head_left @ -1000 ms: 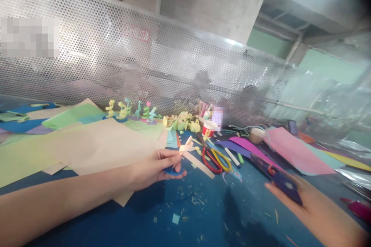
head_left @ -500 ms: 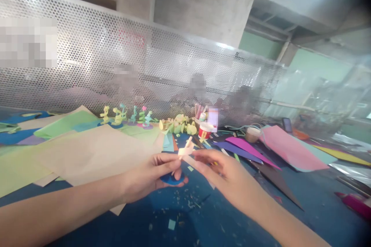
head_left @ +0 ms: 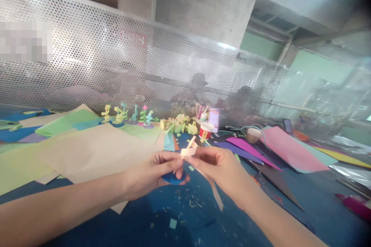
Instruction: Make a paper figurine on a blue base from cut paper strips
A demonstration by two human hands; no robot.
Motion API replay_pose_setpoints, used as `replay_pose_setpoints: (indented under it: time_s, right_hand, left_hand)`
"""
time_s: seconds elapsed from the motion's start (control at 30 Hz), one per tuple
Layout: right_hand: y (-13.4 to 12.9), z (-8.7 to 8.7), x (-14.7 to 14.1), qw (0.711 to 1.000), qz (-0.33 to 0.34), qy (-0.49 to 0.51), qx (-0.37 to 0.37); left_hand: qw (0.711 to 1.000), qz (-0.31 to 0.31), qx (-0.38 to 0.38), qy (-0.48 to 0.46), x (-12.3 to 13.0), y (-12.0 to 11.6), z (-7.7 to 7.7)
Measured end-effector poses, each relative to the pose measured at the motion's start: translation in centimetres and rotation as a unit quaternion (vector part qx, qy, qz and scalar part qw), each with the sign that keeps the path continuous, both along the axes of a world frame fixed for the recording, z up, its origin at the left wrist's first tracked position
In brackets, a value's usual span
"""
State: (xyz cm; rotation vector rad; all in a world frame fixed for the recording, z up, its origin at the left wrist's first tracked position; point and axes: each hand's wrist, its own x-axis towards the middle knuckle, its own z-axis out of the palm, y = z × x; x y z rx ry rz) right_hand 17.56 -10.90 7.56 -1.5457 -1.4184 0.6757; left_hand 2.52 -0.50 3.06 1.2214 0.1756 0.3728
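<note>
Over the blue table, my left hand (head_left: 164, 170) pinches the bottom of a small pale peach paper piece between thumb and forefinger. A round blue disc (head_left: 174, 178) rests under its curled lower fingers. My right hand (head_left: 218, 164) is closed on a pale paper strip (head_left: 189, 151), which loops around a thin upright stick-like piece (head_left: 191, 142). The strip's loose tail (head_left: 216, 195) hangs below my right hand. Whether the piece joins the disc is hidden by my fingers.
Large peach paper (head_left: 95, 150) spreads left. Small paper spiral figures (head_left: 149, 117) stand at the back near yellow-green paper pieces (head_left: 178, 124). A red-white cup (head_left: 205, 130) stands behind my hands. Pink paper (head_left: 290, 148) lies right. Scraps (head_left: 173, 223) dot the table (head_left: 139, 227).
My right hand has curled in closer to my left, its fingers drawn together at the loop. The strip's long tail now shows hanging beneath it. My left hand stays nearly still.
</note>
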Motion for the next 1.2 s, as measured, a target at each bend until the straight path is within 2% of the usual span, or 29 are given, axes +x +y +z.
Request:
replay_pose_setpoints:
  time_s: [0.13,0.27,0.37,0.8,1.0,1.2]
  right_hand:
    - [-0.1,0.3,-0.1,0.997,0.037,0.059,-0.017]
    - [-0.1,0.7,-0.2,0.999,-0.012,0.036,-0.03]
    - [-0.2,0.9,-0.2,0.999,-0.022,0.028,-0.036]
    - [-0.2,0.8,-0.2,0.991,0.043,0.12,-0.04]
    - [-0.1,0.6,-0.5,0.996,0.005,0.084,-0.037]
    - [0.7,0.4,-1.2,0.997,-0.028,0.073,-0.027]
  left_hand:
    - [1.0,-0.001,0.003,0.0,0.0,0.0,0.0]
    - [1.0,0.003,0.008,0.005,0.1,-0.1,0.1]
    - [1.0,0.004,0.007,0.006,0.1,-0.2,0.1]
    - [1.0,-0.008,0.016,0.009,0.1,-0.1,0.0]
    - [1.0,-0.009,0.018,0.004,0.0,-0.1,-0.3]
    - [1.0,0.019,-0.006,0.01,0.0,0.0,-0.7]
